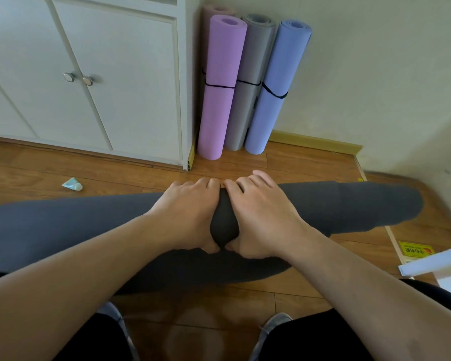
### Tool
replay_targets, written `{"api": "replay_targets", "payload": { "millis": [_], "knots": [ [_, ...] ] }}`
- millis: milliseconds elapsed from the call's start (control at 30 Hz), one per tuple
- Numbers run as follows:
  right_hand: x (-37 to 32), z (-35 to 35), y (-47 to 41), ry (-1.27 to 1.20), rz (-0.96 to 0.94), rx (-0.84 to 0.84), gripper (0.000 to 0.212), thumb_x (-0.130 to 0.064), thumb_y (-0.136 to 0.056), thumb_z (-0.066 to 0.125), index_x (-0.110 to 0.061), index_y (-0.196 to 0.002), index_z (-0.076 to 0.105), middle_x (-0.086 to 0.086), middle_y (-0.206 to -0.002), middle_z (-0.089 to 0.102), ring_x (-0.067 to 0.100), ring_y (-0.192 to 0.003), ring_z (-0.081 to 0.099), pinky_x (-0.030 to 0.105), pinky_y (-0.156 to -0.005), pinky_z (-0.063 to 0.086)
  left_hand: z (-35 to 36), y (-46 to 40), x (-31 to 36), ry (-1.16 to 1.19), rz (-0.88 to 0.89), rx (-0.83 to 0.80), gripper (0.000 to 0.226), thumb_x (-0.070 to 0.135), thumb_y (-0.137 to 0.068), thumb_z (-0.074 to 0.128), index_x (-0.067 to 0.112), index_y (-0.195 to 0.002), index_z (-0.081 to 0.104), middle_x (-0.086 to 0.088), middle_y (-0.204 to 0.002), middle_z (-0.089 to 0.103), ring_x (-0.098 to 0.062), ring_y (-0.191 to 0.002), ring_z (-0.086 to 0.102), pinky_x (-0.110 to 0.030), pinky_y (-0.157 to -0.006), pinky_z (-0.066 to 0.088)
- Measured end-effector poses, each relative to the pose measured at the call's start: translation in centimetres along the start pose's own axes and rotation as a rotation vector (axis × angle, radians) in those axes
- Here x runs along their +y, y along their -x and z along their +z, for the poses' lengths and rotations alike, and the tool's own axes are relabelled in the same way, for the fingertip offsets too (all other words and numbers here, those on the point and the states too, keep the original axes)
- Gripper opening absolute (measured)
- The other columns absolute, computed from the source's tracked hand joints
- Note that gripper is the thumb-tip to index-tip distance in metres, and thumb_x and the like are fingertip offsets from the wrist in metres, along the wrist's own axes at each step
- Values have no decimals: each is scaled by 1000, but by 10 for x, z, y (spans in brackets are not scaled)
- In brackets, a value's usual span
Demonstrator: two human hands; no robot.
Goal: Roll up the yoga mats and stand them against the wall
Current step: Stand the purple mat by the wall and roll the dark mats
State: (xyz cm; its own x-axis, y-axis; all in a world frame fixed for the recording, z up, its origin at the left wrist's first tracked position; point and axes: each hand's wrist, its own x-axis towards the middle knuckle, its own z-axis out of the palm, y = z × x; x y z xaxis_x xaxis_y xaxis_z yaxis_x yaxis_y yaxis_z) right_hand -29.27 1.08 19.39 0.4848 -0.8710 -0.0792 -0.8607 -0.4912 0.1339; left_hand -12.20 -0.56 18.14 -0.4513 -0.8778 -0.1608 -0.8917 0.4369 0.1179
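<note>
Head view: the dark grey mat [349,204] lies rolled on the floor [245,165], long axis left-right. Left hand [190,212] and right hand [263,214] both grip its middle, seemingly squeezing.

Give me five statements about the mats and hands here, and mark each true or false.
1. Both hands, left hand and right hand, grip the dark grey rolled yoga mat. True.
2. The dark grey mat stands upright against the wall. False: it lies across the wooden floor.
3. The purple rolled mat has a black band around it. True.
4. The blue rolled mat lies flat. False: it stands leaning at the wall.
5. The white cabinet doors are open. False: shut.
</note>
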Motion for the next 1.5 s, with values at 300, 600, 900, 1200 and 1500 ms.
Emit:
{"api": "replay_targets", "payload": {
  "millis": [300,600,900,1200,1500],
  "knots": [
    [-10,-5,3,68,-31,-30,136,-66,-62,91,-16,-162,13,10,-150,42,33,-140,41,49,-127,26,-27,-4,-13,176,-26,-217,92,77,-52,88,36,-125,50,17,-108,59,-10,-95,59,-36,-87,57],
    [2,4,-3,-20,-28,-11,106,-71,-59,86,-21,-142,44,2,-128,59,25,-118,56,45,-105,48,-11,7,-12,14,10,-189,132,80,-50,88,36,-154,21,11,-148,43,-18,-133,46,-45,-111,47],
    [3,-2,2,-34,31,-108,138,-64,-63,92,-21,-163,7,9,-153,34,32,-146,32,47,-127,25,2,-5,-14,52,51,-89,110,76,-57,87,30,-145,38,11,-135,55,-15,-121,55,-44,-107,49],
    [-9,9,5,22,-66,-24,126,-63,-59,91,-13,-156,28,9,-139,52,31,-130,49,48,-126,28,-17,-5,-17,271,36,-285,93,66,-54,94,42,-129,44,21,-115,57,-9,-101,57,-32,-88,53],
    [3,15,3,-35,23,-61,113,-75,-57,87,-20,-145,41,3,-133,59,27,-125,54,46,-113,42,9,17,-3,-90,53,-47,148,88,-47,82,29,-160,7,6,-158,33,-21,-144,38,-46,-122,35]
  ]
}}
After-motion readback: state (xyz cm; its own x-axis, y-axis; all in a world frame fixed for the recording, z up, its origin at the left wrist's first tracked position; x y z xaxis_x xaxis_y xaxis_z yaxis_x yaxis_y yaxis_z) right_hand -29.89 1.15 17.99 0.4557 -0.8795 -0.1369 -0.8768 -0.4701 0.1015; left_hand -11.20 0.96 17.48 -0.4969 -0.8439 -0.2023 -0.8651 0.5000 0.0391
